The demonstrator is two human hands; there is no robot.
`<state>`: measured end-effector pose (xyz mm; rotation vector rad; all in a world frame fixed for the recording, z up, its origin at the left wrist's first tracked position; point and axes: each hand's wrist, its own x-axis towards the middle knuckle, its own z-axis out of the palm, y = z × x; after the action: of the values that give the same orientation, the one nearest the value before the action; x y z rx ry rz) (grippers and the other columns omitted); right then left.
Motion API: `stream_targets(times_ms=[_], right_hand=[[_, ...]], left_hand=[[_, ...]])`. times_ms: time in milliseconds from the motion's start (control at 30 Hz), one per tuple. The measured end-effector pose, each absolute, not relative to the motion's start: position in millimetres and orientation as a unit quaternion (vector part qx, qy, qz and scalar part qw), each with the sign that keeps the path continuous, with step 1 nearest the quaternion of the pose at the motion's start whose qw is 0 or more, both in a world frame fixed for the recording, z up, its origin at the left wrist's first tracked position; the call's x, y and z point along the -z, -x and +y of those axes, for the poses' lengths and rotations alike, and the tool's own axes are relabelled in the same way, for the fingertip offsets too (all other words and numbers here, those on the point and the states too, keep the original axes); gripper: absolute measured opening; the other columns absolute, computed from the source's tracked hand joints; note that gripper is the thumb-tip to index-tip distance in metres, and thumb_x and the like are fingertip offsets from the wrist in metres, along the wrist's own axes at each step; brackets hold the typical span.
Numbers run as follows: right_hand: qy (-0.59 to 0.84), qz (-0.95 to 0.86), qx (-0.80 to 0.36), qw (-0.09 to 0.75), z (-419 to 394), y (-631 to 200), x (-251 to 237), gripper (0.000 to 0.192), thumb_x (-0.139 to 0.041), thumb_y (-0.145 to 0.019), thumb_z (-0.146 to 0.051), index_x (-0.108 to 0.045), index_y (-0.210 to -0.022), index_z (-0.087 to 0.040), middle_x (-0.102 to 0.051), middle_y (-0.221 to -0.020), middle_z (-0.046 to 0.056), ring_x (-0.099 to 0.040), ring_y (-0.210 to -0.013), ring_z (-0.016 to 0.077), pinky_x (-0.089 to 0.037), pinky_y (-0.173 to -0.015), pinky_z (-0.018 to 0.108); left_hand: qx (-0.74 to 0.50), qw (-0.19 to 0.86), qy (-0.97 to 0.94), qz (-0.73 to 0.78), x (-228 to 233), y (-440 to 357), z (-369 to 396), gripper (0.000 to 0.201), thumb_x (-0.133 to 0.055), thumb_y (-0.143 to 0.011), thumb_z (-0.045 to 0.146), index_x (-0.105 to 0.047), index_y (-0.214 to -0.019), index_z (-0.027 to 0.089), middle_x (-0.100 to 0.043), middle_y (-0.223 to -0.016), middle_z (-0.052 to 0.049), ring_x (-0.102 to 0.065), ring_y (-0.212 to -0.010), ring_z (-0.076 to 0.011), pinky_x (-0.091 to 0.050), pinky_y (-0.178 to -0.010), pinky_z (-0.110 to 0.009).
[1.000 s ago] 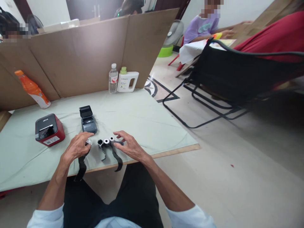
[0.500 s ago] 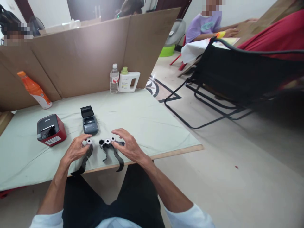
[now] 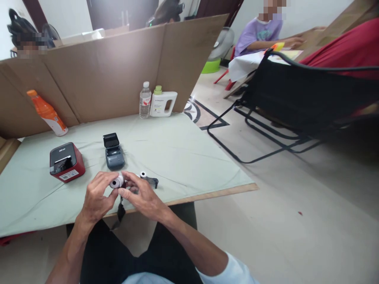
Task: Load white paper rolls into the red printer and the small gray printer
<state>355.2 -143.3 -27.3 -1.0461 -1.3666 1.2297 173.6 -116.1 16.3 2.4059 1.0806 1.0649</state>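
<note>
No lettering can be read for certain. The red printer point(image 3: 66, 162) carries a white label on its front and a small white mark on its lid, and the white jug point(image 3: 162, 104) and the clear bottle point(image 3: 145, 100) carry labels, all too small to make out.

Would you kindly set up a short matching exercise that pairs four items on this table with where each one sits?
Things:
1. orange bottle
2. red label printer
3. small grey printer
4. white jug

Places:
A. lid open, just beyond the hands
B. far edge of the table, beside the clear water bottle
C. leaning against the cardboard screen at the far left
D. left of the small grey printer on the green cloth

Pairs: 1-C, 2-D, 3-A, 4-B
</note>
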Motion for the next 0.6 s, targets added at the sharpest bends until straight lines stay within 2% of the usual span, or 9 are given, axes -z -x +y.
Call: stream_targets(times_ms=[133, 267, 433, 500, 600], right_hand=[[0.339, -0.509, -0.588, 0.528, -142.8, -347.9, 29.7, 0.046, -0.075, -0.089, -0.043, -0.066, -0.130, -0.023, -0.070, -0.115, 0.006, -0.066, -0.099, 0.0195, -0.054, -0.088, 0.033], [0.308, -0.467, -0.621, 0.548, -143.3, -346.9, 31.9, 0.052, -0.080, -0.086, -0.044, -0.064, -0.130, -0.023, -0.070, -0.118, 0.007, -0.067, -0.106, 0.0211, -0.054, -0.093, 0.035], [0.338, -0.527, -0.558, 0.545, -146.6, -350.6, 24.4, 0.050, -0.083, -0.083, -0.038, -0.064, -0.127, -0.023, -0.069, -0.117, 0.007, -0.065, -0.105, 0.0212, -0.053, -0.096, 0.037], [0.351, -0.550, -0.536, 0.536, -148.2, -351.2, 23.3, 0.048, -0.082, -0.083, -0.035, -0.065, -0.127, -0.024, -0.068, -0.118, 0.006, -0.064, -0.104, 0.0206, -0.052, -0.096, 0.038], [0.359, -0.551, -0.535, 0.530, -149.8, -351.1, 25.4, 0.052, -0.083, -0.083, -0.034, -0.064, -0.130, -0.026, -0.067, -0.122, 0.006, -0.063, -0.104, 0.0202, -0.051, -0.097, 0.038]], left_hand=[[-0.371, 0.224, -0.830, 0.351, -26.9, -174.1, -120.0, 0.030, -0.069, -0.086, 0.018, -0.074, -0.115, 0.023, -0.077, -0.114, -0.011, -0.070, -0.110, -0.0265, -0.059, -0.096, -0.042], [-0.364, 0.397, -0.757, 0.371, -31.1, -164.8, -115.1, 0.031, -0.077, -0.083, 0.024, -0.076, -0.113, 0.020, -0.070, -0.132, -0.015, -0.068, -0.120, -0.0297, -0.061, -0.090, -0.037], [-0.358, 0.589, -0.636, 0.346, -24.0, -159.6, -115.0, 0.042, -0.081, -0.084, 0.037, -0.073, -0.121, 0.018, -0.076, -0.119, -0.015, -0.073, -0.109, -0.0307, -0.061, -0.095, -0.043], [-0.370, 0.602, -0.616, 0.349, -19.6, -159.6, -116.3, 0.042, -0.084, -0.081, 0.036, -0.074, -0.117, 0.017, -0.077, -0.117, -0.014, -0.074, -0.109, -0.0304, -0.061, -0.095, -0.042], [-0.382, 0.561, -0.627, 0.383, -17.0, -158.3, -117.0, 0.040, -0.088, -0.077, 0.032, -0.076, -0.112, 0.017, -0.077, -0.114, -0.013, -0.074, -0.102, -0.0269, -0.062, -0.089, -0.036]])
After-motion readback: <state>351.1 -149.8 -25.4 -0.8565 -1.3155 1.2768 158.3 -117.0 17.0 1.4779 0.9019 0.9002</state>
